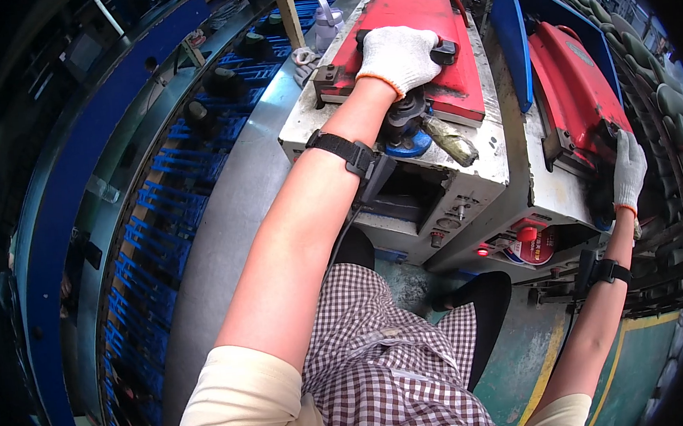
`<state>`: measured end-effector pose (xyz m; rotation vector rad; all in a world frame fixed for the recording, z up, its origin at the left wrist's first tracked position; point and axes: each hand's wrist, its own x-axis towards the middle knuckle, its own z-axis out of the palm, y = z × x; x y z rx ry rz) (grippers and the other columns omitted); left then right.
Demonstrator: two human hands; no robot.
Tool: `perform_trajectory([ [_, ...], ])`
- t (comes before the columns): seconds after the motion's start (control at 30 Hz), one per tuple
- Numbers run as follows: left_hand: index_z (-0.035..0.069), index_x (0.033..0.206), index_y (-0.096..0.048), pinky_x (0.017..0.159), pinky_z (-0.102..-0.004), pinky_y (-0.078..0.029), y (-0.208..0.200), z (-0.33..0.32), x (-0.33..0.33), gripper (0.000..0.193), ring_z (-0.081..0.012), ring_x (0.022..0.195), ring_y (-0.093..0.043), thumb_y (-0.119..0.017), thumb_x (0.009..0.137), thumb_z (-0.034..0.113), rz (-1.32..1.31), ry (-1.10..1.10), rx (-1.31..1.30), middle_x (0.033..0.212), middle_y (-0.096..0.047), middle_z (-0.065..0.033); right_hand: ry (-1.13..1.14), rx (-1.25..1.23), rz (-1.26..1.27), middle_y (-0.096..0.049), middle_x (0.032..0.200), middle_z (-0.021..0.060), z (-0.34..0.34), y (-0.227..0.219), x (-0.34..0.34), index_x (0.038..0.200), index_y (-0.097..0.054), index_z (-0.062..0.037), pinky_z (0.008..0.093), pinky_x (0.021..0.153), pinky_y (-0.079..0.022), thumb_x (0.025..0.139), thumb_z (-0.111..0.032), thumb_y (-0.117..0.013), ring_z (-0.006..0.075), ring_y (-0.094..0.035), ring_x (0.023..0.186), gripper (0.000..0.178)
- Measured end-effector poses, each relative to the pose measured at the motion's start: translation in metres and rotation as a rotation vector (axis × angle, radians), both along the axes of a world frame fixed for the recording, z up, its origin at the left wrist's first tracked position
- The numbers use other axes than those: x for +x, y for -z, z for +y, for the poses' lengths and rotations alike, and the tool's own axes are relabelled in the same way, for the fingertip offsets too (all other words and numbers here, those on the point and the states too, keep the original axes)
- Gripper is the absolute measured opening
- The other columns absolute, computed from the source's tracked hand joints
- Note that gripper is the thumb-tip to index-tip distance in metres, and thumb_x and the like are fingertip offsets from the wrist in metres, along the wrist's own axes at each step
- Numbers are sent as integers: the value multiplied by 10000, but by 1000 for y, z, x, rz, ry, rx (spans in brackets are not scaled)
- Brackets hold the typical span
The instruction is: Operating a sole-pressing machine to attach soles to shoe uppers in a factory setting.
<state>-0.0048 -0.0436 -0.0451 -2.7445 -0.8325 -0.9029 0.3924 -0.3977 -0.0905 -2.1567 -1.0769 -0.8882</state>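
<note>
My left hand (pixel 399 57), in a white knit glove with an orange cuff, is closed over a black handle (pixel 446 52) on a red machine cover (pixel 413 10). Both ends of that handle stick out beside the glove. Below it are a blue-based fitting (pixel 409 143) and a worn, wrapped grip (pixel 452 139). Over to the right, my right hand (pixel 630 171), gloved likewise, closes on a black handle (pixel 609 131) at the front end of a second red cover (pixel 577 78). Its fingertips are partly hidden.
A conveyor with blue slats (pixel 160 226) and dark rounded pieces curves along the left. Behind the first machine stands a pale bottle (pixel 328 22). A red knob (pixel 527 234) sits on the second machine's front. Racks of greenish rounded pieces (pixel 670 99) line the far right.
</note>
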Motion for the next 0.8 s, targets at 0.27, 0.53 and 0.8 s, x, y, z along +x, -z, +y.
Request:
perform_trajectory([
  [0.27,242,1075,-803,805,-474,-587,-2,-3,-1,305,-328,932,-756,-663,838,375,20,5,-9,964,-780,-129,-3,1,-34,-711,1156,194,-1,1,2,1247,-715,-43,441,958,-486,1076,-344,-542,371,-655,1078,386],
  [0.53,235,1056,-803,801,-481,-588,-2,-2,0,303,-328,928,-758,-672,825,381,7,-2,-10,954,-778,-131,-27,21,-37,-710,1132,194,-1,2,3,1244,-715,-44,444,952,-486,1074,-334,-548,372,-656,1065,376],
  [0.8,222,1046,-797,796,-490,-586,-1,-2,-1,293,-334,924,-759,-647,842,369,8,7,-7,948,-778,-136,-26,7,-40,-711,1154,196,-2,3,6,1247,-715,-40,442,967,-484,1073,-336,-553,374,-656,1081,380],
])
